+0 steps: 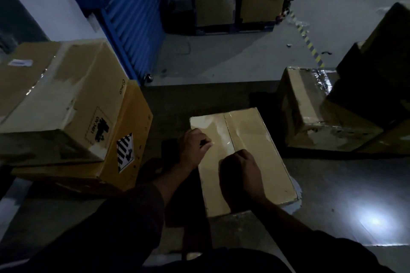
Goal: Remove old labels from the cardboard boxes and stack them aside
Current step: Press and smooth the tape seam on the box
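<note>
Both hands rest curled on the box (250, 139) lying on the floor (332, 184): right hand (240, 172) near its centre seam, left hand (193, 146) pinching something small at its left edge. Stacked boxes (66, 99) stand left, a taped box (310, 106) right.

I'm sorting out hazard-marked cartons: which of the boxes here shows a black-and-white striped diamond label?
The lower box of the left stack: the striped diamond label is on its side. The box under the hands shows none.

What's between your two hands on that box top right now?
In the head view, only bare box top: taped cardboard and its centre seam. Left hand sits left of the seam, right hand just right of it.
</note>
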A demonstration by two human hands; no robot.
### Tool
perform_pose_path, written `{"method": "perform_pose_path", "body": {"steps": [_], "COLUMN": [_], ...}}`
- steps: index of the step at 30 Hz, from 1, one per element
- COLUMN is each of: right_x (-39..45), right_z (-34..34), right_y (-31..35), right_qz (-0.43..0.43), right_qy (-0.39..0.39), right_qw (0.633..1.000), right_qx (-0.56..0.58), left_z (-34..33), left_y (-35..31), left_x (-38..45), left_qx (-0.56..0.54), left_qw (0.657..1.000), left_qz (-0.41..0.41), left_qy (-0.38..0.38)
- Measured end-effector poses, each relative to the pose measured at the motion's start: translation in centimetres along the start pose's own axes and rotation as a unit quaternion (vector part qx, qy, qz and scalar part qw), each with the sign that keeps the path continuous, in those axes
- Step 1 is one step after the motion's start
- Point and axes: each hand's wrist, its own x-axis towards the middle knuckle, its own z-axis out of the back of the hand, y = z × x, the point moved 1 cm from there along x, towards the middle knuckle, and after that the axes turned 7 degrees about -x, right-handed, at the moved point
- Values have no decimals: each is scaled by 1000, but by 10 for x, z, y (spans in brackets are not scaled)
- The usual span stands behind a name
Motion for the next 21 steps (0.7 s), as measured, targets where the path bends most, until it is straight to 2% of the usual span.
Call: {"method": "perform_pose_path", "body": {"steps": [5, 11, 14, 21], "right_x": [-1, -5, -4, -1], "right_z": [2, 11, 8, -2], "right_y": [2, 6, 3, -1], "right_qz": [-4, 4, 0, 7], "right_qy": [-3, -15, -17, -1], "right_qw": [1000, 1000, 1000, 1000], "right_qx": [0, 26, 23, -3], "left_z": [-1, 0, 5, -2], "left_y": [-4, 4, 6, -4], "left_x": [-1, -5, -7, -7], "left_qx": [59, -36, -36, -8], "left_qw": [998, 999, 999, 999], "left_qz": [-4, 27, 12, 35], "left_qy": [6, -19, -3, -23]}}
